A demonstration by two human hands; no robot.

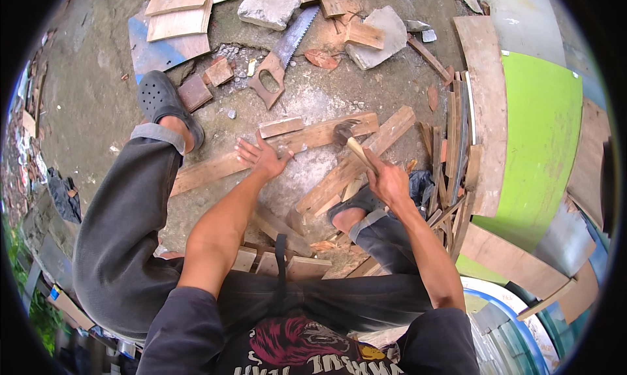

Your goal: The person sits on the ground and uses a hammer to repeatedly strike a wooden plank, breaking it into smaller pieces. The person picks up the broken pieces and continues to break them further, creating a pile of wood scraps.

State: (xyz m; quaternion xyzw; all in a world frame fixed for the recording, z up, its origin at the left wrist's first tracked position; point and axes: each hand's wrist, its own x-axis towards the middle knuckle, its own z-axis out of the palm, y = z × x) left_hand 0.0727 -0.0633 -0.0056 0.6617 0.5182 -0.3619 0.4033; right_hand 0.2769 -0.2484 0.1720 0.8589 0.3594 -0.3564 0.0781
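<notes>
My right hand [390, 184] is closed round the pale wooden handle of a hammer [356, 150]. The hammer's dark metal head is over the right end of a long wooden plank [215, 171] on the ground; whether it touches the wood I cannot tell. My left hand [262, 158] lies with fingers spread on that plank, holding nothing. A short wood strip [281, 127] sits along the plank's far edge, just beyond my left fingertips. A second plank [349, 163] slants across beside the first, below the hammer.
A handsaw [285, 54] lies ahead near concrete chunks [268, 7] and brick pieces [194, 92]. Plywood offcuts [179, 22] are stacked at far left. On the right stand stacked wood strips [450, 140] and a green sheet [539, 133]. My clog-shod foot [163, 104] rests at left.
</notes>
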